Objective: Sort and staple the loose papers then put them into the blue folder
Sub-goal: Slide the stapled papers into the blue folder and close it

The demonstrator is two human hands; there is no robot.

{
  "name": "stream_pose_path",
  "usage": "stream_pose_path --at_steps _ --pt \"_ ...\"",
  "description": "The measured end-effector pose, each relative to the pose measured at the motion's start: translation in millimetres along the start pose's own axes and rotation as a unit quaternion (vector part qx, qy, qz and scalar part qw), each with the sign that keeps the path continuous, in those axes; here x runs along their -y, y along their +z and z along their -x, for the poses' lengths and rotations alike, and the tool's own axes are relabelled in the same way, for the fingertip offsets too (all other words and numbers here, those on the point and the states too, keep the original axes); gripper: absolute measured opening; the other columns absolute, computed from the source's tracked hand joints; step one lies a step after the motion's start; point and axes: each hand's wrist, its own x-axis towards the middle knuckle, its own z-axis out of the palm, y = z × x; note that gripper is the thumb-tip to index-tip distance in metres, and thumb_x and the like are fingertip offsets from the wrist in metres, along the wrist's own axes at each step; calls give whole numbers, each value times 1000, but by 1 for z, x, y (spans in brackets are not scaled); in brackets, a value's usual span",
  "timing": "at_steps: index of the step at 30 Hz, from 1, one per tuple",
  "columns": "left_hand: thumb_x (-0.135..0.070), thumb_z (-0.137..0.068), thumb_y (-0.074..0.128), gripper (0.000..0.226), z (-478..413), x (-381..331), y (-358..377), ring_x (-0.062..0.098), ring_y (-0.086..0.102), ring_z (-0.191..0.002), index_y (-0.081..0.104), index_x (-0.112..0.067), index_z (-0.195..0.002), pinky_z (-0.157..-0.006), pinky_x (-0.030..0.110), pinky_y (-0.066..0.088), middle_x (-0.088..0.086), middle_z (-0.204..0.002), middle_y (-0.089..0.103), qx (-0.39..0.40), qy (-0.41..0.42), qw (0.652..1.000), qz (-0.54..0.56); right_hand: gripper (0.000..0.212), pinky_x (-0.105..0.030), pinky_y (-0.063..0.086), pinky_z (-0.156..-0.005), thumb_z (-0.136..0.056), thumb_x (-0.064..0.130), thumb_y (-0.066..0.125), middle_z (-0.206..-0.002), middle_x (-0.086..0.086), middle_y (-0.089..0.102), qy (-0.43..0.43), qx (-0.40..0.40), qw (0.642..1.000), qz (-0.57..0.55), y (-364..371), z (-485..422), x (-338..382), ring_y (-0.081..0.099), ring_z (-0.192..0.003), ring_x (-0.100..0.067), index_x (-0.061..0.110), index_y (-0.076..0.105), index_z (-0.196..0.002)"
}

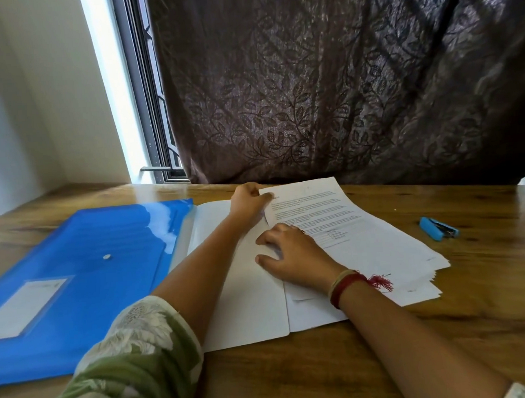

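Observation:
A fanned stack of printed white papers lies on the wooden table, with blank-faced sheets turned over to its left. My left hand pinches the top left corner of the uppermost printed page. My right hand rests with spread fingers on the left edge of the stack. The blue folder lies flat on the left, snap button up. A small blue stapler sits to the right of the papers.
A dark patterned curtain hangs just behind the table's far edge. A window frame and white wall stand at the back left. Bare wood shows along the near edge and at the far right.

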Motion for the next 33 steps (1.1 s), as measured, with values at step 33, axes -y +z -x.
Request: stream_pose_path --at_steps 33 --pt "-23 -98 55 22 23 -72 -45 31 66 -97 60 -5 -109 -91 45 53 13 -97 68 44 -153 961 228 27 -33 55 -56 -94 -4 48 -94 -12 65 275 -58 818 -503 -108 35 -58 62 -77 -25 7 55 -118"
